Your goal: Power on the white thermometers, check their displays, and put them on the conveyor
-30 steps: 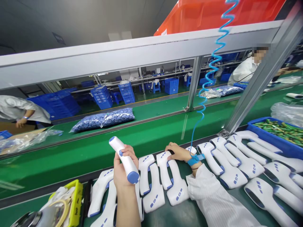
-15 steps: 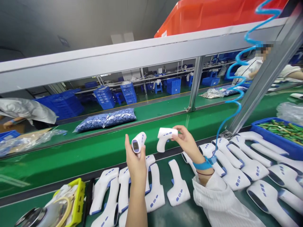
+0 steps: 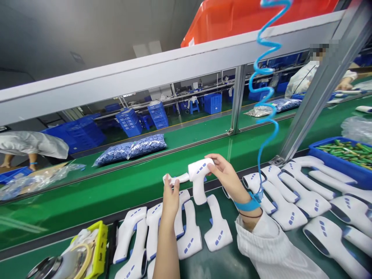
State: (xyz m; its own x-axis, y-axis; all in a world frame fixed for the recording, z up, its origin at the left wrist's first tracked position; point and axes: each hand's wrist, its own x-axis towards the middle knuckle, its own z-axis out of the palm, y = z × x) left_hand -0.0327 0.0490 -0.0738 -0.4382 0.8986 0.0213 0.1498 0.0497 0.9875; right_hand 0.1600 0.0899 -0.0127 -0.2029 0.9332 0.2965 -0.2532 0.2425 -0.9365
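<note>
In the middle of the head view, my right hand (image 3: 224,171) grips the barrel end of a white infrared thermometer (image 3: 198,183), its handle hanging down and blue buttons on its side. My left hand (image 3: 171,199) is closed on another infrared thermometer (image 3: 183,178), tilted so its handle points right, close to the first one; fingers cover part of it. A blue wrist strap (image 3: 247,203) circles my right wrist. Below my hands, several white thermometer bodies (image 3: 218,228) lie on the green bench, with more thermometer bodies (image 3: 286,209) to the right.
A yellow basket (image 3: 101,248) stands at lower left. At right is a blue tray (image 3: 316,153) of green-and-gold parts. A coiled blue cord (image 3: 266,112) hangs near my right arm. Bags of blue parts (image 3: 148,145) lie beyond the green barrier. Co-workers in white are at far left and right.
The left thermometer has turned from its screen facing me to lying sideways, handle rightward. The right one has come lower and slightly nearer. The coiled cord has swung left.
</note>
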